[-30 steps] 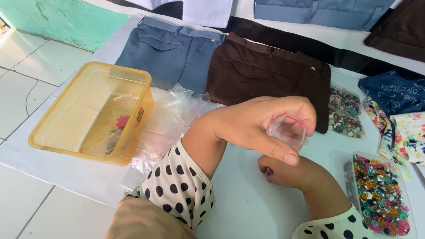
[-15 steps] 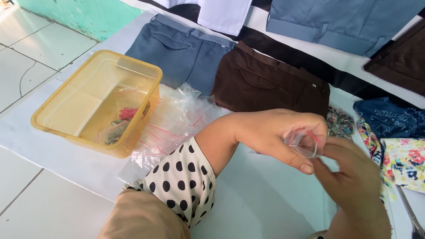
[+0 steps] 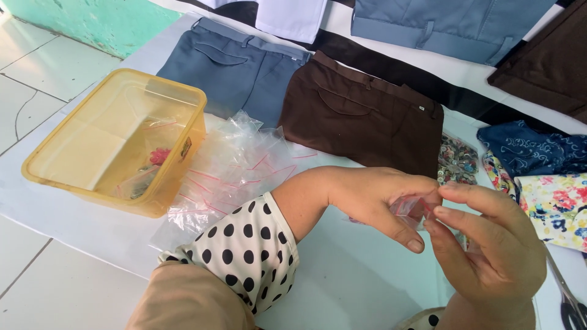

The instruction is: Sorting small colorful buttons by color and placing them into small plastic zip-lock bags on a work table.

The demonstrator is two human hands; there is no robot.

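White sheeting covers the floor, with folded brown trousers point(image 3: 361, 116) and a yellow tub point(image 3: 116, 137). Both hands pinch one small clear zip bag point(image 3: 414, 208): left hand point(image 3: 379, 198) closed over it, right hand point(image 3: 489, 244) gripping its edge by the fingertips.

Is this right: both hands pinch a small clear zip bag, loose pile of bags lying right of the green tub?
Not quite. The tub is yellow, not green, as the head view shows. The left hand and right hand do pinch the small clear bag, and the bag pile lies to the tub's right.
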